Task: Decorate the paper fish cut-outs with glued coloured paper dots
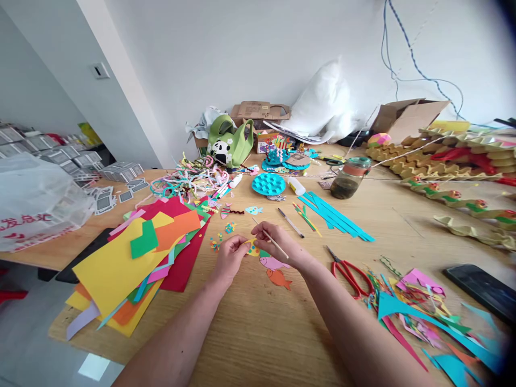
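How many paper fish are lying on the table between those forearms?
2 clearly: a pink fish near the right hand and an orange fish beside it. A partly hidden green piece may be another.

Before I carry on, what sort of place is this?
Probably a craft workspace, though whether home or studio I cannot tell: a pile of coloured paper, red-handled scissors beside paper scraps, and a spotted yellow paper piece in the left hand.
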The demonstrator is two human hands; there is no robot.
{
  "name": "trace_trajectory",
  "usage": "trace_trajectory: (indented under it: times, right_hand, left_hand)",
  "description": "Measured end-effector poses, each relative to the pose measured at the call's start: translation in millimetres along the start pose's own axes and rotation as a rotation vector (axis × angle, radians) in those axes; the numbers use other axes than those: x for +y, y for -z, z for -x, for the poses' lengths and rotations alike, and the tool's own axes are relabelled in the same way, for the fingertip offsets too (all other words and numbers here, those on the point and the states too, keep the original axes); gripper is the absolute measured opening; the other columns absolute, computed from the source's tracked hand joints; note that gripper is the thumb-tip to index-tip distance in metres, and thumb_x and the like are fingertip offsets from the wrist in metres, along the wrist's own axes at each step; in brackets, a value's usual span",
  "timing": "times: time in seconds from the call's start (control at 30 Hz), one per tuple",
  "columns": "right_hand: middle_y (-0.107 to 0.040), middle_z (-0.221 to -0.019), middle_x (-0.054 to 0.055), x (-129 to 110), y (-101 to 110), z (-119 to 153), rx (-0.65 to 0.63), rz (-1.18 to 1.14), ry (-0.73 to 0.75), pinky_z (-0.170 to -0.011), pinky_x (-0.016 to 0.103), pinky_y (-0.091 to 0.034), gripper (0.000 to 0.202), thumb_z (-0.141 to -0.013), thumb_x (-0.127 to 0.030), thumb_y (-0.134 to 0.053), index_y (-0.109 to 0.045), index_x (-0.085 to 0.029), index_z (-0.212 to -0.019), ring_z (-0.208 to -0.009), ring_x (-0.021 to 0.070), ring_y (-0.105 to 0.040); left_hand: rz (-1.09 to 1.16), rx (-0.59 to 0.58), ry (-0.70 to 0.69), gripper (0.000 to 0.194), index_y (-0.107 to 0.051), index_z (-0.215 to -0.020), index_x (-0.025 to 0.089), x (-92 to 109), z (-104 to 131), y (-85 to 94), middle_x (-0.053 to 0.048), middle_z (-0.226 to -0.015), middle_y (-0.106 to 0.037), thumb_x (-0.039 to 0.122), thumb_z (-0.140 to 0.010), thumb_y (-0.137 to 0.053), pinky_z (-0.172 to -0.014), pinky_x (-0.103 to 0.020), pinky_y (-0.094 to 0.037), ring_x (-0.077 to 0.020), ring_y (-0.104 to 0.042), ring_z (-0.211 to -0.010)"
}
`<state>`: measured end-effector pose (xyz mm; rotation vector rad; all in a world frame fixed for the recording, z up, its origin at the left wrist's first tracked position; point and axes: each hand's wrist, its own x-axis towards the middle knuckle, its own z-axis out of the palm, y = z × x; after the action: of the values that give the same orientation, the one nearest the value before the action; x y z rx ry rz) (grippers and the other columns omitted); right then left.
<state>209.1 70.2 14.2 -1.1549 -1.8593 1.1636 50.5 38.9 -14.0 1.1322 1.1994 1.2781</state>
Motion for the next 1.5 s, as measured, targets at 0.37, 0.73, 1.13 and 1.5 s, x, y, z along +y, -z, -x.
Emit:
trace_trajectory:
  times: [0.37, 0.73, 1.13, 1.5]
  right_hand:
    - [-0.056, -0.071, -0.002, 2, 1, -1, 0.114, -0.045, 0.03, -0.059, 0.025, -0.042, 0.017, -0.077, -0.023, -0.059, -0.057, -0.017, -0.093, -0.063, 0.0118, -0.054]
    - [-0.063, -0.077, 0.001, 3, -3, -1, 0.058, -0.134, 0.019, -0.063, 0.026, -0.048, 0.022, -0.076, -0.023, -0.061, -0.056, -0.017, -0.097, -0.068, 0.0136, -0.06]
    - [-0.064, -0.071, 0.0, 11, 7, -5, 0.152, -0.019, 0.001, -0.06, 0.026, -0.046, 0.018, -0.075, -0.025, -0.063, -0.06, -0.017, -0.092, -0.064, 0.0143, -0.061]
    - [-0.072, -0.081, 0.007, 36, 45, -51, 0.395, 0.491, -0.164, -0.069, 0.03, -0.049, 0.014, -0.078, -0.009, -0.059, -0.06, -0.018, -0.088, -0.077, 0.0201, -0.069]
  left_hand:
    - [-0.015, -0.015, 0.037, 0.017, -0.065, -0.062, 0.017, 1, 1, 0.1, -0.001, -0.06, -0.063, 0.032, -0.06, -0.072, -0.057, -0.025, -0.043, -0.0144, -0.056, -0.059]
    - [-0.042, -0.055, 0.058, 0.014, -0.065, -0.06, 0.018, 0, 3, -2.5, -0.001, -0.059, -0.065, 0.031, -0.059, -0.071, -0.057, -0.025, -0.043, -0.0152, -0.057, -0.059]
    - [0.04, 0.027, 0.082, 0.021, -0.061, -0.066, 0.018, 1, -1, 1.5, -0.001, -0.062, -0.065, 0.036, -0.061, -0.071, -0.054, -0.024, -0.041, -0.0122, -0.055, -0.053]
    - [0.107, 0.086, 0.069, 0.039, -0.058, -0.093, 0.019, -5, -6, 3.8, 0.003, -0.066, -0.062, 0.04, -0.063, -0.073, -0.049, -0.022, -0.041, -0.0104, -0.054, -0.048]
